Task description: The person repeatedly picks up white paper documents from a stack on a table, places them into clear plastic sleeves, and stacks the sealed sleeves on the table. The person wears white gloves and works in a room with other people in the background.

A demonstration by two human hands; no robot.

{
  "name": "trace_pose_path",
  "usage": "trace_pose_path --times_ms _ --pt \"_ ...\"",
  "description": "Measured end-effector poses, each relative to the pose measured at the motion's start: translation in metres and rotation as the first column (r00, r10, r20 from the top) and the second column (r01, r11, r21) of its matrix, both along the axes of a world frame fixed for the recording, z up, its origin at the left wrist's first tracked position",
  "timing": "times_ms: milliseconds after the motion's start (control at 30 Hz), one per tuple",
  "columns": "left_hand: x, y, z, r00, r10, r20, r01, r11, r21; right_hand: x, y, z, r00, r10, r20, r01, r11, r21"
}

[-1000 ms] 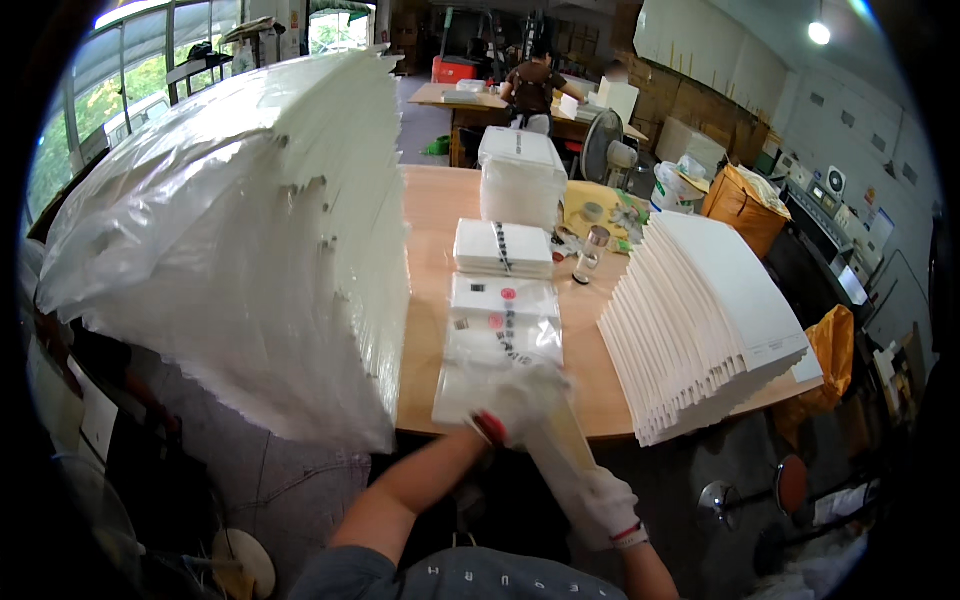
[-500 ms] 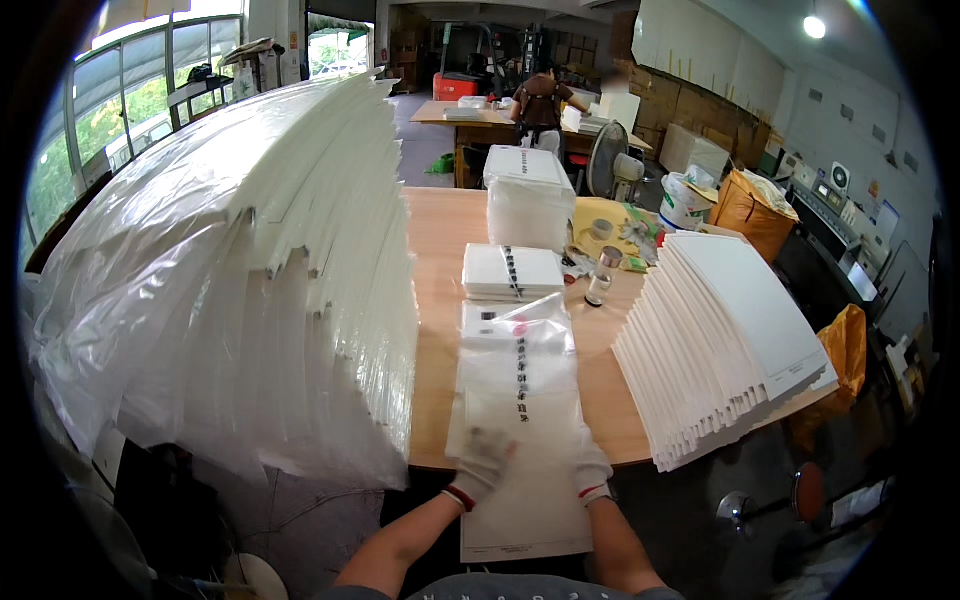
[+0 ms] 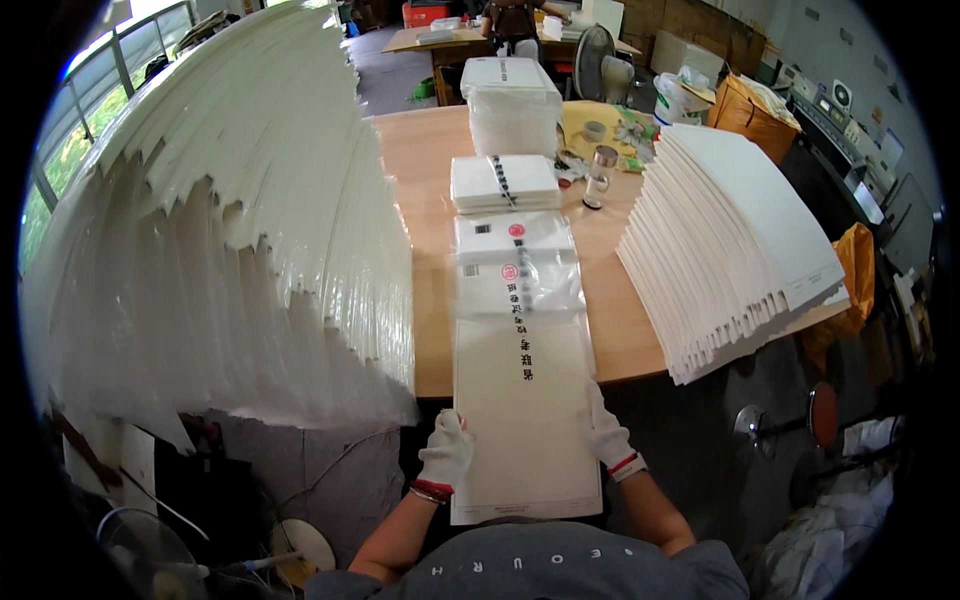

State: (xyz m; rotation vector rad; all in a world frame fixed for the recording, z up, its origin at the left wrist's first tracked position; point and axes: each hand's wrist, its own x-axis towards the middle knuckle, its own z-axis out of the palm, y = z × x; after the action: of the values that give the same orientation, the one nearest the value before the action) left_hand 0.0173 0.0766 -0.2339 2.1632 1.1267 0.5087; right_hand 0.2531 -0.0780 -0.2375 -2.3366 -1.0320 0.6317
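A stack of white paper (image 3: 525,440) lies lengthwise in front of me, its near end projecting past the table edge toward my body. Its far part is inside a clear plastic bag (image 3: 548,290) with dark printing and a red mark; where the bag's near edge ends is hard to see. My left hand (image 3: 447,450), in a white knitted glove with a red cuff, is closed at the left edge of the bagged paper. Along the opposite edge, my gloved right hand (image 3: 608,435) grips the side, fingers partly hidden.
A tall pile of plastic-wrapped sheets (image 3: 250,200) rises at left. Fanned white paper (image 3: 745,220) occupies the table's right side. Beyond the bag are packed stacks (image 3: 505,182) and a glass bottle (image 3: 599,178). A stool (image 3: 822,415) stands lower right; a person (image 3: 513,22) works farther back.
My view has tilted down. My left hand has moved from on top of the paper to its left edge and closed there. The bag's raised, creased far part now lies flatter.
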Motion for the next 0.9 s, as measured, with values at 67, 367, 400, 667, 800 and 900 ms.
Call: trace_pose_path --times_ms 67,367,400,667,800,900 --pt "-0.012 -0.010 0.000 0.999 -0.032 0.007 0.032 0.999 -0.010 -0.007 -0.013 0.000 0.999 0.037 -0.007 -0.037 0.999 0.027" --pt "-0.101 -0.089 0.033 0.966 -0.259 0.010 0.245 0.899 -0.363 -0.080 -0.132 0.023 0.842 0.524 -0.128 -0.538 0.832 -0.134" --pt "-0.111 -0.090 0.020 0.936 -0.329 0.124 0.352 0.880 -0.320 -0.092 -0.127 0.043 0.849 0.403 -0.341 -0.492 0.838 -0.235" --pt "-0.077 -0.075 0.087 0.870 0.016 0.492 0.238 0.861 -0.449 -0.070 -0.154 0.106 0.904 0.268 -0.335 -0.185 0.948 0.259" --pt "-0.026 -0.074 0.110 0.833 -0.360 0.420 0.444 0.888 -0.119 -0.022 -0.157 0.051 0.661 -0.098 -0.744 0.494 0.803 0.333" --pt "0.019 -0.070 0.164 0.670 -0.592 0.449 0.595 0.789 0.153 -0.049 -0.105 0.048 0.776 0.090 -0.625 0.221 0.888 0.403"
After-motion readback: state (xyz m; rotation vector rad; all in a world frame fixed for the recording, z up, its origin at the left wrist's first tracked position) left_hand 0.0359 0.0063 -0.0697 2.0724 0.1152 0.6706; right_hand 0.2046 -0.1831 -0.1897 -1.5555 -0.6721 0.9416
